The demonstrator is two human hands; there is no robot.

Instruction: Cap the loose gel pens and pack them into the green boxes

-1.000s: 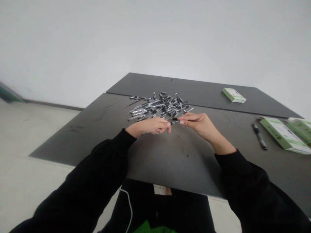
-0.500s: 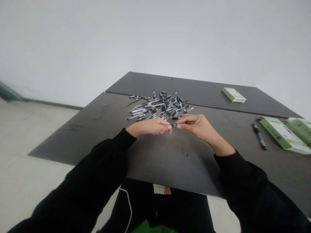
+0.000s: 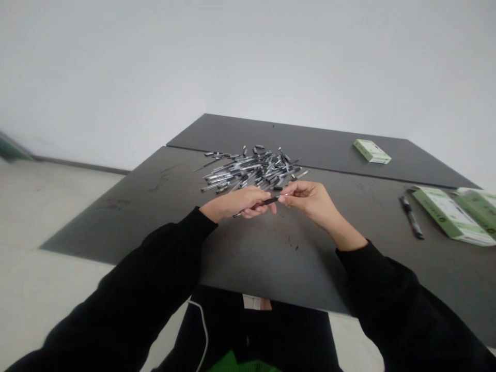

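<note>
A pen [image 3: 272, 200] with a black grip lies slantwise across my left hand [image 3: 246, 201], which is closed around it. Its rear end pokes out below the palm. At the pen's front end, my right hand [image 3: 308, 198] pinches with thumb and forefinger. A thin, shiny bit shows between those fingertips; its kind is too small to tell. Just beyond both hands lies a loose heap of clear and black pen parts [image 3: 248, 169], with short caps and long thin barrels mixed together.
On the right of the dark table [image 3: 155, 206] lie a bundle of dark pens [image 3: 411, 217] and green-white boxes [image 3: 451, 214]. Another green-white box [image 3: 372, 151] sits farther back. A seam crosses the tabletop behind the heap. A white wall [image 3: 248, 62] stands behind.
The short dark piece between my fingertips has given way to a longer pen lying through my left hand. My right hand remains pinched near its front end.
</note>
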